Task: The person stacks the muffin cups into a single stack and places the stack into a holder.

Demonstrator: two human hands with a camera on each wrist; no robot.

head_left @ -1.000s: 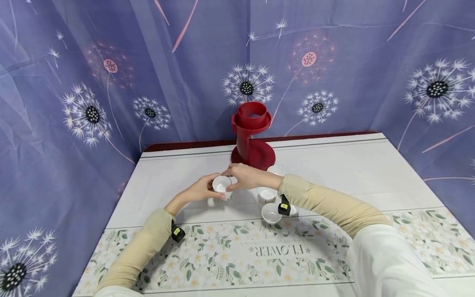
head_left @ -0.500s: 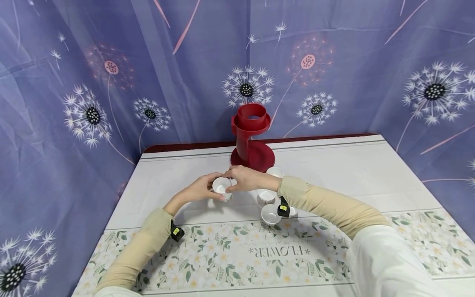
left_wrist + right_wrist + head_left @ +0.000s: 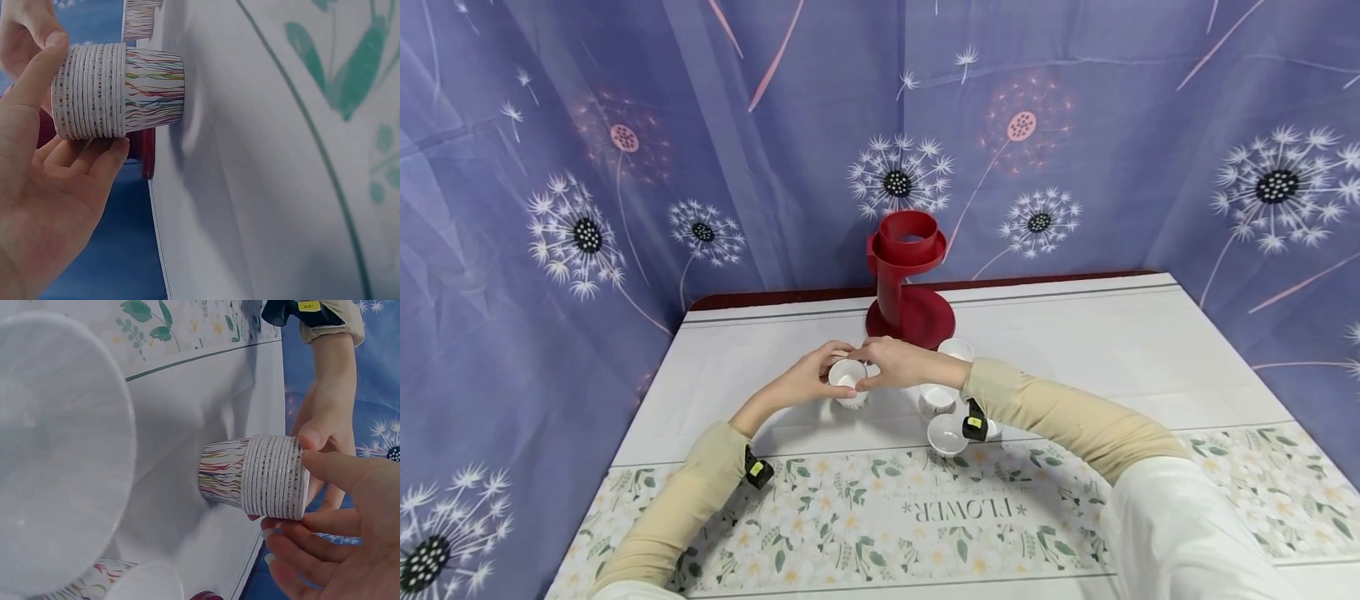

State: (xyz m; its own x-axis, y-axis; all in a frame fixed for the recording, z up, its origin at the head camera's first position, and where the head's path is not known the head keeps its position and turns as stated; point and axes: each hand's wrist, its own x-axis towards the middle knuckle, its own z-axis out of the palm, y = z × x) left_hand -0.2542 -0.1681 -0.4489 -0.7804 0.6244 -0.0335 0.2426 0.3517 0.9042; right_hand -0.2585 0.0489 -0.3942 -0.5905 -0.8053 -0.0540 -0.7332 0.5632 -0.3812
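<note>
A stack of nested paper cups [image 3: 847,377] stands upright on the table, white inside with thin coloured wavy lines on the outside. Its rims lie tightly one over another, and the lowest cup's patterned wall [image 3: 156,87] shows below them. My left hand [image 3: 797,381] holds the stack from the left, thumb on the near side and fingers round the back. From the other side my right hand [image 3: 898,364] grips the top rims, with its thumb and fingers [image 3: 334,467] around them. The fingertips of both hands nearly meet there.
Several loose white cups stand right of the stack, among them a near cup [image 3: 947,435] and a middle cup [image 3: 938,397], partly under my right forearm. Behind them stands a red holder [image 3: 891,287] with a ring top and round base. A blue curtain [image 3: 775,150] hangs behind the table.
My left hand has shifted slightly upward along the stack, its thumb now higher on the rims. My right hand and the stack stay almost in place.
</note>
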